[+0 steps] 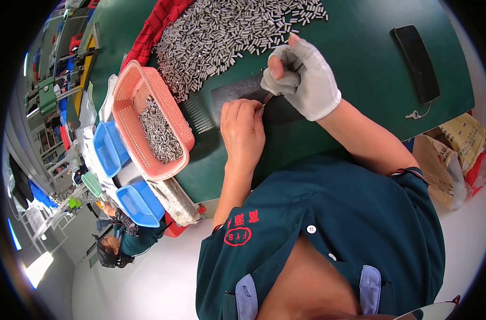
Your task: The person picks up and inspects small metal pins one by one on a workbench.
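Note:
My bare left hand (243, 125) rests at the near edge of a dark flat pad (227, 95) on the green table. Its thumb and fingertips pinch together at a small bit of metal, seemingly one of the pins. My right hand (307, 80), in a white glove with thumb and a fingertip bare, is curled over the pad. From its curled fingers a thin, brownish tip points at the left fingertips; its kind is not clear. Beyond the hands spreads a big heap of short steel pins (216, 37), partly on red cloth (152, 32).
Left of my hands stands a pink perforated basket (176, 104) with more steel pins. Blue baskets (139, 205) and a green one (92, 183) lie farther left, near a seated person (136, 240). A black phone (416, 64) and a key (413, 114) lie right, above paper bags (435, 165).

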Available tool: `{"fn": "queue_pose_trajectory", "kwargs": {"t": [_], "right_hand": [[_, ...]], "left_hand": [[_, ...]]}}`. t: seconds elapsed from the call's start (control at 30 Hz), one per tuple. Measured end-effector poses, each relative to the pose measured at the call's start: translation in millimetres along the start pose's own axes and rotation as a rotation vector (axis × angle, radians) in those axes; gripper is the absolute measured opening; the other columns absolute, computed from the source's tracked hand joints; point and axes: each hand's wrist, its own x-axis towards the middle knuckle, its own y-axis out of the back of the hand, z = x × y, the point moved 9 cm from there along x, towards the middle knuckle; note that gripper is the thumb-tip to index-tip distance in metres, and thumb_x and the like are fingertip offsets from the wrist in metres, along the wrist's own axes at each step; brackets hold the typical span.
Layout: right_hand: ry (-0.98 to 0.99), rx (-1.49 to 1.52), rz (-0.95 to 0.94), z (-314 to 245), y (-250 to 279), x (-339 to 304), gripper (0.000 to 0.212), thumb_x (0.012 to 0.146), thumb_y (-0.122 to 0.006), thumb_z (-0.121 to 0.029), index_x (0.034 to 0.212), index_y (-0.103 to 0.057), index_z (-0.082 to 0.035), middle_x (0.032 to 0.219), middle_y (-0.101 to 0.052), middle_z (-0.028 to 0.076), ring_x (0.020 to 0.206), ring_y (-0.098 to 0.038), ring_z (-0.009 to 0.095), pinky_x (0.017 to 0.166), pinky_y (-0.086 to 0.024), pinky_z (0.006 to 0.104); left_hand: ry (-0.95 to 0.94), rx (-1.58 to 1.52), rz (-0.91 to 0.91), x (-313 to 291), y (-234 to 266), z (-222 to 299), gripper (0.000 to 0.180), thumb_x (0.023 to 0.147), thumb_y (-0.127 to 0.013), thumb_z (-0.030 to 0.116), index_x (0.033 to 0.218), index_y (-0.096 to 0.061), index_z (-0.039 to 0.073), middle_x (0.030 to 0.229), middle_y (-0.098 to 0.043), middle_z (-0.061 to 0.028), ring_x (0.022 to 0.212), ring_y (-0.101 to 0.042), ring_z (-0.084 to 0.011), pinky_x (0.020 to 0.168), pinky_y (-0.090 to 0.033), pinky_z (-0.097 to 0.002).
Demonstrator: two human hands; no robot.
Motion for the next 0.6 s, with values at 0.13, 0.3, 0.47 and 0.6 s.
{"fn": "queue_pose_trajectory", "kwargs": {"t": [0.13,0.3,0.47,0.6], "right_hand": [[0.009,-0.072,-0.001,1.0,-1.0,-1.3,0.050,0.096,-0.042,-0.041,0.065,-0.054,-0.004,0.054,-0.044,0.001,0.048,-0.030,0.010,0.049,-0.026,0.0250],[-0.002,-0.171,0.039,3.7,0.8,-3.1,0.049,0.097,-0.041,-0.041,0.067,-0.054,-0.004,0.059,-0.049,0.003,0.051,-0.038,0.011,0.050,-0.030,0.0246],[0.020,-0.228,-0.033,2.3,-5.6,-3.0,0.046,0.098,-0.040,-0.037,0.069,-0.053,-0.004,0.061,-0.050,0.003,0.053,-0.041,0.011,0.053,-0.033,0.0246],[0.026,-0.288,0.038,3.0,-6.8,-5.5,0.045,0.098,-0.039,-0.034,0.067,-0.052,-0.004,0.060,-0.049,0.003,0.055,-0.042,0.012,0.054,-0.035,0.0246]], "left_hand": [[0.000,-0.015,0.028,-1.6,-2.0,-0.5,0.013,0.071,-0.065,-0.005,0.079,-0.058,0.002,0.081,-0.059,-0.0095,0.078,-0.054,-0.0295,0.069,-0.044,-0.0392],[-0.006,-0.055,0.090,-2.8,-0.4,-0.4,0.014,0.070,-0.064,-0.007,0.078,-0.057,0.002,0.079,-0.059,-0.0092,0.076,-0.054,-0.0293,0.068,-0.044,-0.0387],[0.011,-0.061,0.099,-4.4,-2.0,-3.2,0.014,0.069,-0.064,-0.007,0.078,-0.057,0.002,0.079,-0.059,-0.0091,0.076,-0.054,-0.0293,0.067,-0.044,-0.0386],[0.002,-0.052,0.118,-3.0,0.9,0.1,0.014,0.069,-0.064,-0.008,0.076,-0.057,0.001,0.078,-0.059,-0.0092,0.075,-0.054,-0.0294,0.067,-0.044,-0.0387]]}}
